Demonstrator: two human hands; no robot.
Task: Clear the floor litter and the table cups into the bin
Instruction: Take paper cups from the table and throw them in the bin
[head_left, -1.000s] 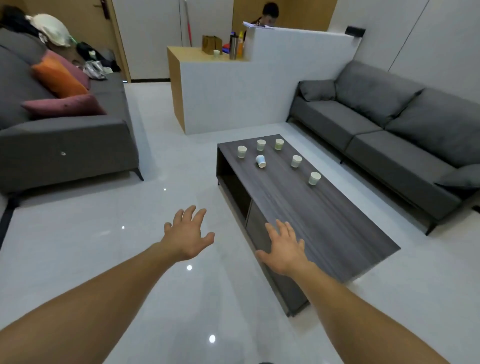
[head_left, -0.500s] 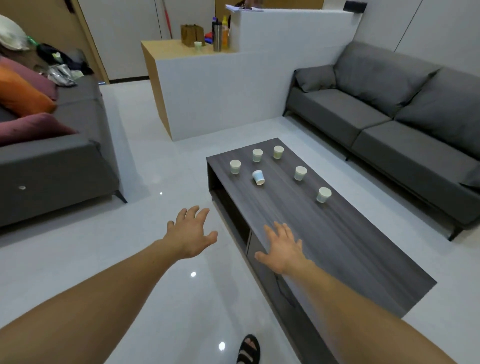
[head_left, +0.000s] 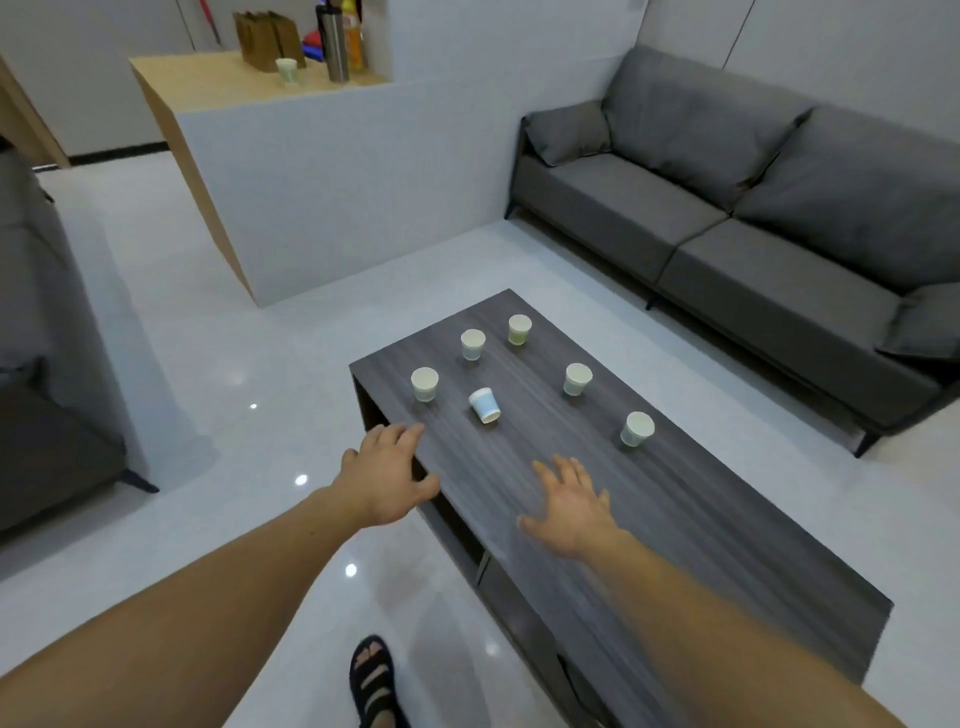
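Beyond the left fingers (head_left: 401, 434), untouched, lies the tipped cup (head_left: 484, 405).

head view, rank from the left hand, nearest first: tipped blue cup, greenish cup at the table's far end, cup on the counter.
From the left hand:
1. tipped blue cup, on its side, just ahead and to the right on the table.
2. greenish cup, upright at the table's far end.
3. counter cup, beyond the table, on the wooden counter.
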